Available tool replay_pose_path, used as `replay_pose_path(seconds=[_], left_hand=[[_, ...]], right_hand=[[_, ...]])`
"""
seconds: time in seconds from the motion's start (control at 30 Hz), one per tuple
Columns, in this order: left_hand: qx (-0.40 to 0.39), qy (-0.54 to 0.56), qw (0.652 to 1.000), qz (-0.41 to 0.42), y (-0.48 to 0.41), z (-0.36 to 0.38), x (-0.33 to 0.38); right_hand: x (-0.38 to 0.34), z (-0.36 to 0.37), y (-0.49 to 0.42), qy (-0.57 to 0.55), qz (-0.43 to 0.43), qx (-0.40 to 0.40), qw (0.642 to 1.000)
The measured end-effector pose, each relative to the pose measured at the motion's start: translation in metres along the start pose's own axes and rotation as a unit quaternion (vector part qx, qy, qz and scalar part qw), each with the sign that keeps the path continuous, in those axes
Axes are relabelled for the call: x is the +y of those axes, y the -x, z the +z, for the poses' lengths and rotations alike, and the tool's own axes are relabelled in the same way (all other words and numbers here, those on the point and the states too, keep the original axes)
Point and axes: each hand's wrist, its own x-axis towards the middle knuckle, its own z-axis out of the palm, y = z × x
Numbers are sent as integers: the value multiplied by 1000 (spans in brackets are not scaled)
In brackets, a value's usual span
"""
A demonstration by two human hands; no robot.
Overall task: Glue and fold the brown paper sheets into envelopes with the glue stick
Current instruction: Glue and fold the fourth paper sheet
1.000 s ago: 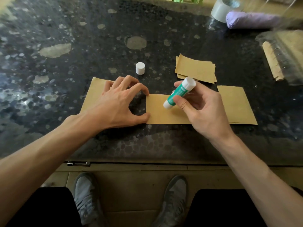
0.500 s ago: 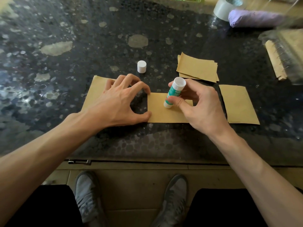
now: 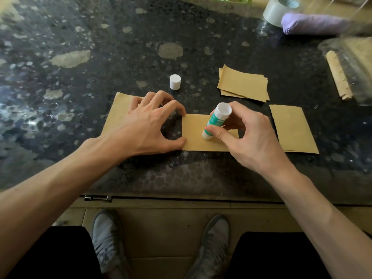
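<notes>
While right hand (image 3: 247,137) pinches glue stick (image 3: 216,120), tilted

Soft daylight, glare on dark tabletop (image 3: 60,121) left, blurred corners, wide-angle edge bending

L hand (image 3: 148,125) arched, R hand (image 3: 248,140) pinching

Bare forearms (image 3: 60,188), black trousers (image 3: 50,256), grey sneakers (image 3: 106,238)
</notes>
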Motion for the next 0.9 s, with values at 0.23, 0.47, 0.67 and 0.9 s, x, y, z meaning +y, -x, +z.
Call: replay_pose_path(seconds=[0.23, 0.47, 0.67, 0.9], left_hand=[[2, -3, 1000, 6, 0, 0, 0], [11, -6, 1000, 0, 1, 1, 1], [10, -4, 1000, 2, 1, 0, 0], [11, -1, 1000, 5, 1, 1, 0]], right_hand=[[1, -8, 0, -17, -4, -35, 999], [3, -12, 2, -28, -15, -94, 995], [-5, -14, 6, -5, -6, -90, 996], [-3, -19, 8, -28, -8, -109, 994]])
